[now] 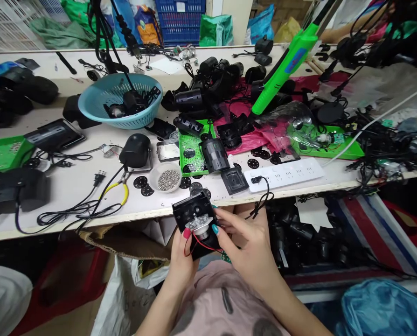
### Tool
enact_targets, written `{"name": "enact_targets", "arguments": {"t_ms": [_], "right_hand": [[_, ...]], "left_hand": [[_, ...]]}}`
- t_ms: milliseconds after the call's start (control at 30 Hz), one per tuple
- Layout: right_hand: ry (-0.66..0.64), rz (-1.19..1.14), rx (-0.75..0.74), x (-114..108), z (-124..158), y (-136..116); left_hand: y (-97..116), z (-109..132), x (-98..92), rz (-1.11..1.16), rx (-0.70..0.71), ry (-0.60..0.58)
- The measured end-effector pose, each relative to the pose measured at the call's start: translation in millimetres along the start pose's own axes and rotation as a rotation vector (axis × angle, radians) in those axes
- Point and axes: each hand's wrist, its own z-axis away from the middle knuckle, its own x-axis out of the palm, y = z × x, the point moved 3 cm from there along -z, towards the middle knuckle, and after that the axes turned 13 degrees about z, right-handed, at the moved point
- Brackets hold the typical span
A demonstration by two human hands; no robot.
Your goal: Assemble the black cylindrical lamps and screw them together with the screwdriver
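In front of my lap, just off the bench edge, I hold an open black plastic housing (185, 210). Inside it sits a clear plastic and white motor-like part (202, 227) with red and black wires. My left hand (182, 256) grips the housing from below, its thumb against the inner part. On the other side, my right hand (248, 240) has thumb and forefinger at the housing's right edge, beside the clear part. A bit of green circuit board (225, 256) shows under the right hand. The housing's underside is hidden.
Ahead are a bowl of small screws (168, 179), black discs (253, 163), yellow-handled pliers (124, 193) and a white power strip (285, 175). A green electric screwdriver (285, 70) hangs above the bench. Further back stand a blue basket (121, 119) and a green tray (184, 158).
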Motion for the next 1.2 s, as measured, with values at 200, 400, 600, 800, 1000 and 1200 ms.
{"name": "enact_targets", "arguments": {"t_ms": [200, 400, 600, 800, 1000, 1200], "right_hand": [[0.083, 0.025, -0.068, 1.0, -1.2, -2.5], [0.007, -0.047, 0.006, 3.7, -2.4, 5.9], [-0.014, -0.015, 0.026, -4.9, 6.6, 13.3], [0.028, 0.194, -0.181, 6.8, 10.2, -5.3], [-0.023, 0.167, -0.083, 19.2, -1.6, -1.4], [-0.135, 0.072, 0.015, 9.5, -9.7, 2.4]], "left_hand": [[-2.9, 0.2, -7.8, 0.000, 0.040, 0.011], [8.7, 2.2, 12.1, 0.048, -0.038, 0.048], [22.2, -3.6, 29.6, 0.234, -0.158, 0.122], [22.6, -3.6, 33.8, 0.332, -0.121, -0.035], [24.6, 9.8, 33.9, 0.325, -0.125, -0.181], [23.5, 10.8, 34.9, 0.296, -0.195, -0.086]]}}
